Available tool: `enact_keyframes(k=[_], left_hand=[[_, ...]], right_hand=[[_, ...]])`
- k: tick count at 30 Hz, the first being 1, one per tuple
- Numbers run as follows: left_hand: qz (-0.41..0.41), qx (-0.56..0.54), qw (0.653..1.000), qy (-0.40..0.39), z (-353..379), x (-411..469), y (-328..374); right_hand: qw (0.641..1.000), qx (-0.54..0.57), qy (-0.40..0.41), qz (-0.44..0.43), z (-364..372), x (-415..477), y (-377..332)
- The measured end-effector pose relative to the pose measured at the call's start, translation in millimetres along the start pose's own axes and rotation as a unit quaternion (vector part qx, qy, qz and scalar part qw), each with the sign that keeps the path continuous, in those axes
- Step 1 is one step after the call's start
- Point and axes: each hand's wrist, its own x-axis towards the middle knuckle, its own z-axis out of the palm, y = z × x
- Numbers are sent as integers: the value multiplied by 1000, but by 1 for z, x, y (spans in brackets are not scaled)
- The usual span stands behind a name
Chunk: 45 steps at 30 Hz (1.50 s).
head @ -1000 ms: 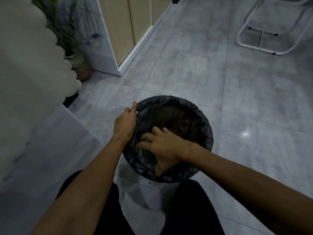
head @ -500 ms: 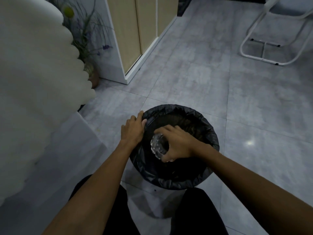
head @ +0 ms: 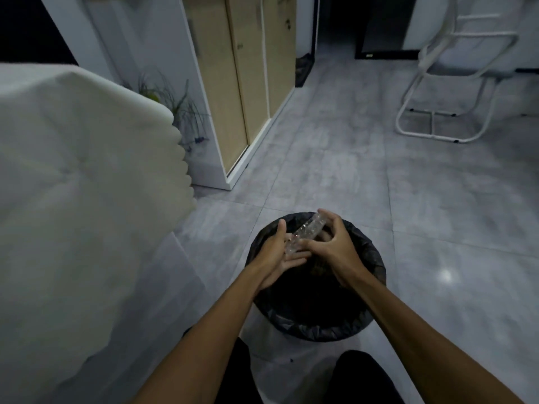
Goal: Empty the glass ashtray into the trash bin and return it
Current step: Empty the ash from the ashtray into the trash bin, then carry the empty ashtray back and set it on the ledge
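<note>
The clear cut-glass ashtray (head: 306,233) is tilted on its edge above the open mouth of the trash bin (head: 361,319), a round bin lined with a black bag. My right hand (head: 332,246) grips the ashtray's rim from the right, fingers curled over its top. My left hand (head: 277,252) lies open-palmed against the ashtray's lower left side, fingers flat under it. Both hands hover over the bin's far half. What lies inside the bin is too dark to make out.
A white cloth-covered table (head: 73,185) stands close on the left. Behind it are a potted plant (head: 178,109) and a wooden-door cabinet (head: 242,83). A white folding chair (head: 455,83) stands far right on the grey tiled floor (head: 408,228). My dark-trousered knees flank the bin's near side.
My right hand has lifted the ashtray out of the bin and turned it on edge. My left hand left the bin's rim and came against the ashtray. The view has tilted up.
</note>
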Motion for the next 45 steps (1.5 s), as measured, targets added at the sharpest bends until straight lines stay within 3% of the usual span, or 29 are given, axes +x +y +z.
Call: enact_keyframes(k=[5, 10, 18, 22, 34, 45], left_hand=[[101, 75, 991, -37, -21, -8, 1], [127, 207, 968, -67, -41, 1, -16], [138, 189, 971, -56, -37, 20, -31], [124, 179, 974, -58, -28, 6, -2], [129, 216, 968, -9, 44, -140, 207], [192, 241, 951, 26, 106, -313, 414]], right_hand=[[986, -159, -46, 2, -24, -16, -11], [966, -245, -83, -17, -34, -27, -11], [964, -252, -82, -20, -42, -14, -6], [973, -217, -79, 8, -48, -13, -35], [972, -215, -94, 14, -72, -45, -288], [964, -235, -115, -52, -78, -95, -557]])
